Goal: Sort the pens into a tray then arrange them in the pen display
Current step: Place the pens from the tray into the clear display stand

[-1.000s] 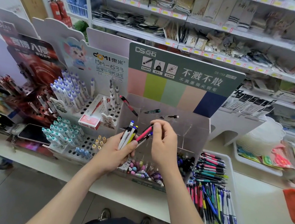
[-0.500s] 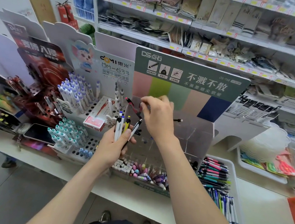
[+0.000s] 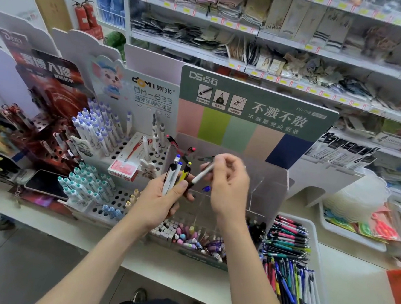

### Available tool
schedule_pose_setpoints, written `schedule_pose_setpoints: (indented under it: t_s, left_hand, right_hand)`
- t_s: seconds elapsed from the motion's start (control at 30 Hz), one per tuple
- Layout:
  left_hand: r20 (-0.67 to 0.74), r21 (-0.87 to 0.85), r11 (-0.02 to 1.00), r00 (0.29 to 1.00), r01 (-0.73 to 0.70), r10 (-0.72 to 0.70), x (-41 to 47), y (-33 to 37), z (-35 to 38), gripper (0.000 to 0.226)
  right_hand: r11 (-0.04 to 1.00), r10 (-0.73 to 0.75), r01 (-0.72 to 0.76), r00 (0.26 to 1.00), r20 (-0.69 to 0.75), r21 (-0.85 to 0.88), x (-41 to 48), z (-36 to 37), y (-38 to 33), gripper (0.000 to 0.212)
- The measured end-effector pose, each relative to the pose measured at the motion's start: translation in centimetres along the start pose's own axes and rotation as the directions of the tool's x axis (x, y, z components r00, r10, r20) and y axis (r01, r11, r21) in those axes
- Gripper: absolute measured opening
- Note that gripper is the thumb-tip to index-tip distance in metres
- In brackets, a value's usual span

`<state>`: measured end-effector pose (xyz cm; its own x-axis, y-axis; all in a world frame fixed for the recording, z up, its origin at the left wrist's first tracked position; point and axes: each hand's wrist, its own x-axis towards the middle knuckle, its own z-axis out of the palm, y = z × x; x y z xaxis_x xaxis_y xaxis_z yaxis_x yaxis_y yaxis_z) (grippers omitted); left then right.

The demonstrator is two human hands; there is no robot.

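Left hand (image 3: 159, 201) grips a bundle of pens (image 3: 174, 173) upright. Right hand (image 3: 228, 185) pinches one white pen (image 3: 202, 174) just right of the bundle, in front of the pen display (image 3: 274, 181). Tray (image 3: 315, 245) lies on the near right.

Pen display's green header card (image 3: 269, 114) says "DS点石", big "不溅不散", smaller "不溅墨细尖钢笔" under it, plus "DS-758" in the corner. The white card (image 3: 151, 95) right beside it reads "DOMI 東米" and "DM-633". Further back, a pale box (image 3: 273, 18) has "DANCE".
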<state>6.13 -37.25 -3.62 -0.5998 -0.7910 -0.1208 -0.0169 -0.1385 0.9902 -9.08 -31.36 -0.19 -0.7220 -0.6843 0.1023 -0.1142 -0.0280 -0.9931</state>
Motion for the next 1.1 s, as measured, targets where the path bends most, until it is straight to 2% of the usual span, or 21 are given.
schedule_pose_setpoints:
  t_s: [0.07,0.13,0.2,0.33,0.37,0.43,0.53,0.6,0.67,0.73,0.77,0.83,0.9,0.97,1.0,1.03,1.1]
  left_hand:
    - [0.014,0.042,0.999,1.0,-0.012,0.012,0.3,0.2,0.4,0.024]
    - [0.034,0.039,0.999,0.999,-0.008,0.007,0.6,0.4,0.7,0.023]
    - [0.05,0.008,1.0,0.999,0.02,-0.02,0.7,0.5,1.1,0.02]
    - [0.054,-0.004,0.998,0.997,0.061,-0.06,1.1,0.5,1.7,0.01]
    - [0.058,-0.006,0.998,0.996,0.065,-0.065,1.1,0.5,1.8,0.009]
    - [0.058,-0.007,0.998,0.996,0.065,-0.065,1.2,0.5,1.9,0.009]
    - [0.055,0.015,0.999,0.997,0.05,-0.05,1.4,0.6,2.1,0.013]
    - [0.082,0.039,0.999,0.996,0.028,-0.031,1.5,0.7,2.4,0.014]
    - [0.125,0.05,0.999,0.992,0.012,-0.018,1.7,0.8,3.0,0.016]
    - [0.157,0.048,0.999,0.987,0.015,-0.023,1.8,0.9,3.6,0.016]
    - [0.168,0.053,0.998,0.985,0.019,-0.028,1.9,0.9,3.9,0.016]
    - [0.177,0.069,0.997,0.984,0.023,-0.035,2.1,0.9,4.3,0.015]
    - [0.182,0.082,0.996,0.982,0.029,-0.043,2.1,0.9,4.5,0.016]
    - [0.199,0.059,0.997,0.978,0.056,-0.066,2.1,0.9,4.7,0.019]
    - [0.206,0.045,0.996,0.975,0.076,-0.084,2.0,0.9,4.9,0.02]
    - [0.21,0.038,0.994,0.972,0.099,-0.104,2.0,0.9,5.0,0.022]
    - [0.214,0.023,0.99,0.967,0.137,-0.138,1.9,0.8,5.2,0.024]
  right_hand:
    - [0.983,-0.16,0.179,0.954,-0.252,0.053,0.6,-1.2,-1.2,0.009]
    - [0.941,-0.326,0.334,0.851,-0.412,-0.054,1.3,-2.5,-1.4,0.008]
    - [0.898,-0.436,0.372,0.819,-0.373,-0.235,2.2,-3.7,-0.6,0.009]
    - [0.772,-0.433,0.307,0.895,-0.109,-0.557,3.7,-4.8,3.4,0.008]
    - [0.731,-0.433,0.294,0.897,-0.085,-0.616,3.9,-4.8,4.1,0.01]
    - [0.688,-0.449,0.244,0.883,-0.136,-0.684,3.9,-4.7,4.5,0.017]
    - [0.712,-0.495,0.252,0.842,-0.214,-0.655,2.8,-4.4,3.4,0.024]
    - [0.78,-0.466,0.329,0.873,-0.143,-0.532,1.6,-4.0,2.5,0.017]
    - [0.9,-0.29,0.268,0.957,-0.016,-0.343,0.3,-3.5,1.6,0.012]
    - [0.959,-0.15,0.163,0.986,0.073,-0.231,-0.5,-3.4,1.3,0.012]
    - [0.967,-0.133,0.145,0.989,0.07,-0.211,-0.5,-3.6,1.2,0.015]
    - [0.977,-0.149,0.14,0.988,-0.046,-0.158,-0.2,-4.3,0.9,0.019]
    - [0.981,-0.19,0.172,0.94,-0.285,-0.085,0.7,-5.7,0.6,0.02]
    - [0.961,-0.277,0.242,0.827,-0.489,-0.134,1.6,-7.3,0.4,0.021]
    - [0.94,-0.339,0.272,0.783,-0.521,-0.204,2.0,-8.0,0.6,0.023]
    - [0.912,-0.404,0.291,0.765,-0.501,-0.29,2.5,-8.5,1.0,0.024]
    - [0.843,-0.477,0.291,0.795,-0.376,-0.453,3.5,-9.1,2.6,0.023]
